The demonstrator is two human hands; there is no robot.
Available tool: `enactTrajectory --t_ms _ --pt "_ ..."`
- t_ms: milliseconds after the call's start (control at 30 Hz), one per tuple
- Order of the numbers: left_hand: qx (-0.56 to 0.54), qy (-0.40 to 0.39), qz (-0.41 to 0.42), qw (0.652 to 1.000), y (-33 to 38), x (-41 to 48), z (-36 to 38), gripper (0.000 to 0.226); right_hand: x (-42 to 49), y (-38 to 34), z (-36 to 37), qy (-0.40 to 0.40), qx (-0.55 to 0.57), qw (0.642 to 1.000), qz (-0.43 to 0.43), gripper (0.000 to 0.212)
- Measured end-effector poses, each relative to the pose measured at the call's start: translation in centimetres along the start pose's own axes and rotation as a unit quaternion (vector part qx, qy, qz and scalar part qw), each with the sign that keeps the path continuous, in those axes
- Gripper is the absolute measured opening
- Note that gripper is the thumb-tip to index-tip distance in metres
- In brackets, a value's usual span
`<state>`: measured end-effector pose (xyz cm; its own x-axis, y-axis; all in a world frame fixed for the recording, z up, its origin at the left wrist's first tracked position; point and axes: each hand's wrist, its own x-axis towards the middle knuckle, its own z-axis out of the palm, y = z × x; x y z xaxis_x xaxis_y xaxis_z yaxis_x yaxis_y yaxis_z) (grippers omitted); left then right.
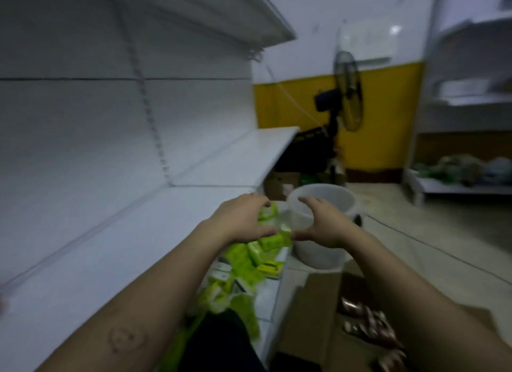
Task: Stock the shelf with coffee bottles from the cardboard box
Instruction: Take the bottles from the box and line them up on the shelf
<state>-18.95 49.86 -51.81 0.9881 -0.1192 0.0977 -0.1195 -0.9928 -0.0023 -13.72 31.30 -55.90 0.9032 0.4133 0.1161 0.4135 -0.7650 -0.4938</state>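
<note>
The frame is blurred by motion. A white metal shelf (pixel 133 249) runs along the left and its board is bare. An open cardboard box (pixel 318 313) stands at the lower right, with brown coffee bottles (pixel 368 327) lying inside. Both arms reach forward past the box. My left hand (pixel 243 219) hovers with spread, relaxed fingers just off the shelf's front edge, above green packets. My right hand (pixel 324 224) is beside it, fingers spread, in front of a white bucket. Neither hand holds anything.
Green packets (pixel 249 258) lie on a lower board below the shelf edge. A white plastic bucket (pixel 318 249) stands on the floor ahead of the box. Farther back are a black standing fan (pixel 346 91), a yellow wall and another shelf unit (pixel 457 188) at right.
</note>
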Motion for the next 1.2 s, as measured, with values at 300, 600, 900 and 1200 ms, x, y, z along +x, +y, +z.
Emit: enactTrajectory --t_ms 300,600,900,1200 --pt "-0.134 -0.21 0.089 0.964 12.8 12.8 18.9 0.066 -4.1 22.3 7.3 -0.132 0.029 0.937 0.322 0.087" --pt "-0.166 -0.376 0.051 0.91 19.5 18.5 40.2 0.067 -4.9 35.5 17.8 -0.251 0.112 0.848 0.453 0.048" --pt "-0.164 -0.344 0.018 0.924 22.2 24.3 58.2 0.058 -2.9 46.3 31.9 -0.144 0.288 0.729 0.604 0.076" --pt "-0.123 -0.342 0.013 0.932 24.3 24.0 62.9 0.083 -1.9 49.1 37.8 -0.033 0.303 0.684 0.662 0.068"
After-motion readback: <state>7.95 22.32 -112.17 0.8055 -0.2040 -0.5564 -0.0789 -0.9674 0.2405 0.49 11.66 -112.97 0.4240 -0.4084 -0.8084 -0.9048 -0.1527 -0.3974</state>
